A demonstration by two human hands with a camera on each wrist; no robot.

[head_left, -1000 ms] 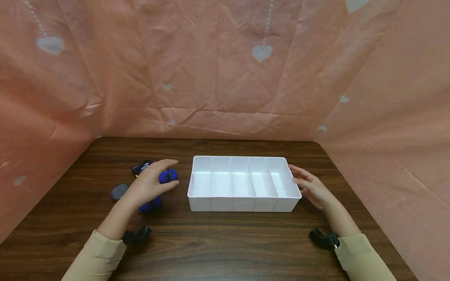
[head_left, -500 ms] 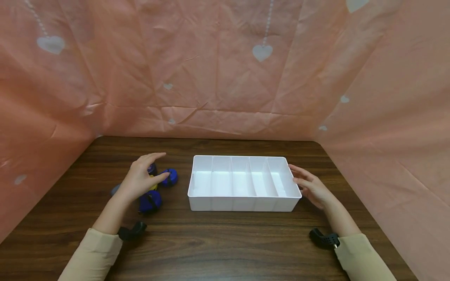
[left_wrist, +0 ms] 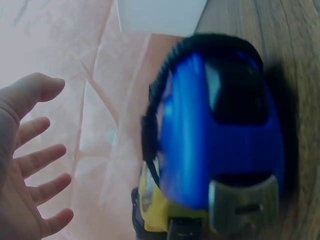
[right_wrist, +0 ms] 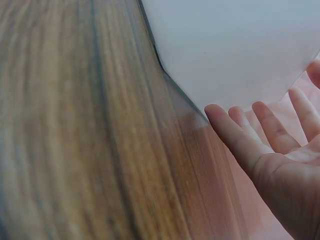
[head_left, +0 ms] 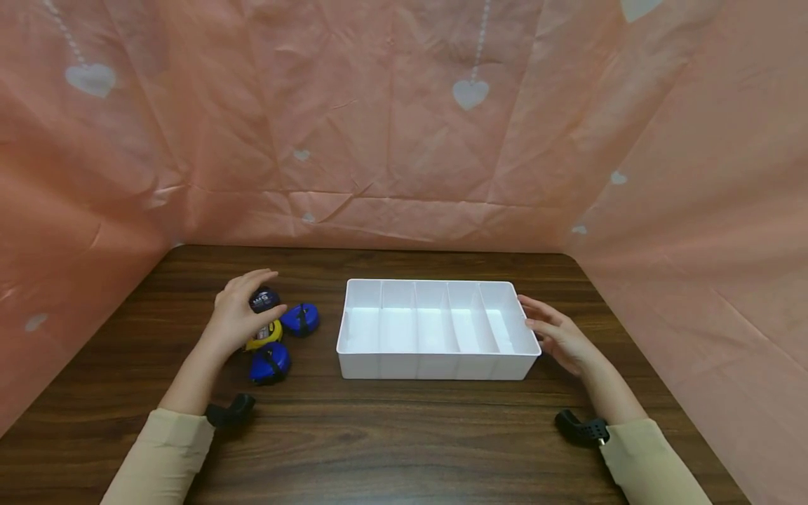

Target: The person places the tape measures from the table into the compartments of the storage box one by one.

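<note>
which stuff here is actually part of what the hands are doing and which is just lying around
In hand:
- left hand, reaching over the black and yellow tape measure
- right hand, at the right end of the white divided tray

Lying about:
- blue tape measure nearest the tray
- second blue tape measure, nearer the person
- wooden table
- pink heart-print backdrop

A divided tray (head_left: 529, 348) sits mid-table (head_left: 404, 435). Left of it cluster three tape measures: one (head_left: 300, 318) nearest the tray, one (head_left: 270, 363) in front, one (head_left: 263, 300) (under the left hand (head_left: 236, 315)) behind. The right hand (head_left: 558, 337) lies against the tray's right side.
</note>
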